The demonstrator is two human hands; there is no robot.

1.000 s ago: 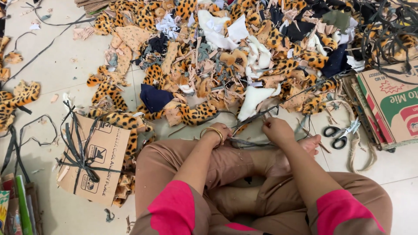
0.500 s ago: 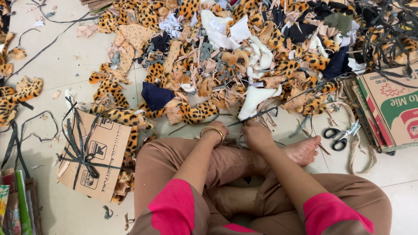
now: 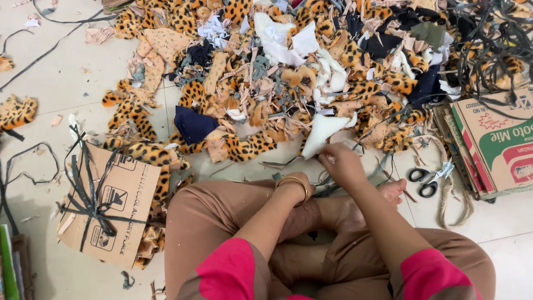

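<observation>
A white fabric scrap [image 3: 322, 133] is pinched by the right hand [image 3: 341, 165], just above the knees. The left hand [image 3: 300, 186] is tucked under; its grip cannot be told. Beyond lies a scrap pile [image 3: 288, 72]; black-handled scissors [image 3: 425, 180] lie rightward. The thin scrap may slip; pile pieces could snag.

A big heap of leopard-print and plain fabric scraps [image 3: 288, 72] covers the tiled floor [image 3: 55, 83]. Black-handled scissors [image 3: 425, 180] lie near a stack of flattened cardboard boxes [image 3: 494, 144] at right. At left, a cardboard piece [image 3: 108, 205] lies under black straps [image 3: 83, 194].
</observation>
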